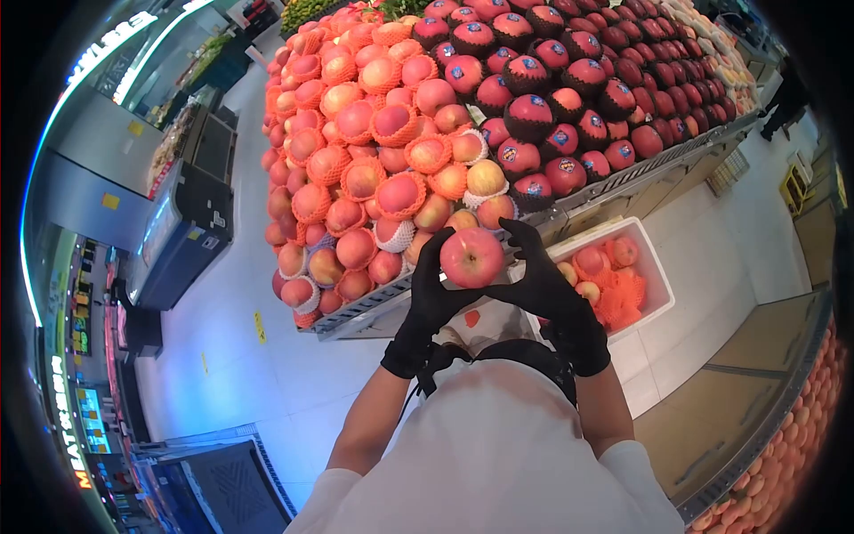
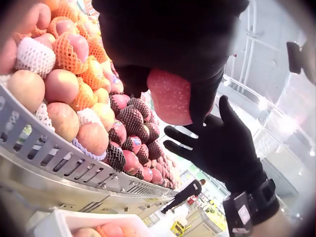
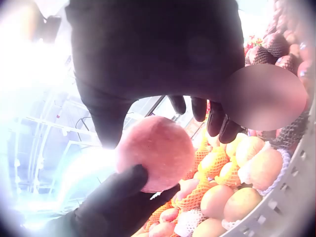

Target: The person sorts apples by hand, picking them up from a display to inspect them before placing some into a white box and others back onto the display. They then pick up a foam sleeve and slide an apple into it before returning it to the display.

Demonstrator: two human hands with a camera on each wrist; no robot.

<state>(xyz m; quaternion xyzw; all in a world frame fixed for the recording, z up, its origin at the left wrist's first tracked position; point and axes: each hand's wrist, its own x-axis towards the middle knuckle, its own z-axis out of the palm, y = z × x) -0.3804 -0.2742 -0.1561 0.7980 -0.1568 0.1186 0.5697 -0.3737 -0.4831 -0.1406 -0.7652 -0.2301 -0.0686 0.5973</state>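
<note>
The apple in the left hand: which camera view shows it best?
The head view: the apple shows nearly whole, stem hollow clear. The left wrist view partly hides it behind the left hand; the right shows it pale and partly covered.

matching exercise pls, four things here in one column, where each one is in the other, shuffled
1. single red apple
2. white rectangular box
3. heaped fruit in orange netting
4. dark red heaped fruit in black netting

A. head view, left part of the metal-railed stand
B. in the grip of the black-gloved left hand
C. farther right on the stand
D. beside the stand, holding fruit

Pairs: 1-B, 2-D, 3-A, 4-C
</note>
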